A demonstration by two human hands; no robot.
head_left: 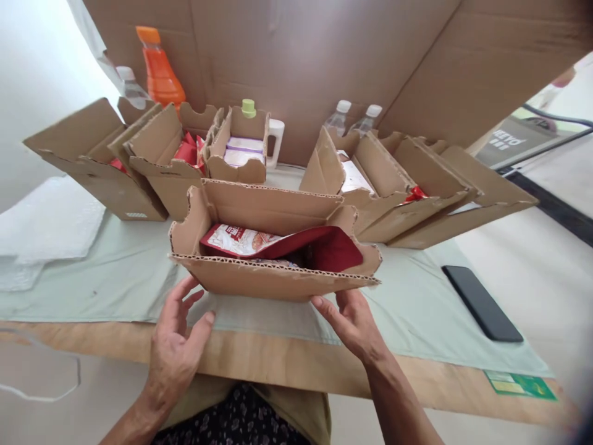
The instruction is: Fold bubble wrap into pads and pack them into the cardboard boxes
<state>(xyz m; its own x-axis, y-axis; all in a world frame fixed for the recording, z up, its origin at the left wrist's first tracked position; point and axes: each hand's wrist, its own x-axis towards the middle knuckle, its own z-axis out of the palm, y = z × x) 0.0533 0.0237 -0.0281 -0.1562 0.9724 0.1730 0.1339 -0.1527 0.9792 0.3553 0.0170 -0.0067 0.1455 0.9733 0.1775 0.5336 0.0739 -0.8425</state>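
Note:
An open-topped cardboard box (269, 278) stands crosswise in front of me on the cloth. Inside it lies a dark red and white printed packet (245, 240), partly hidden by the near wall. My left hand (178, 327) is at the box's lower left corner, thumb and fingers spread, fingertips by the cardboard. At the lower right, my right hand (349, 318) has its thumb on the bottom front edge and its other fingers partly hidden by the box.
Behind stand more cardboard boxes (171, 191) with packets. Further back are an orange bottle (162, 74), clear bottles (340, 117) and a white-handled container (275, 142). A black phone (482, 303) lies right, plastic wrap (55, 216) left. The table's wooden edge (278, 358) runs along the front.

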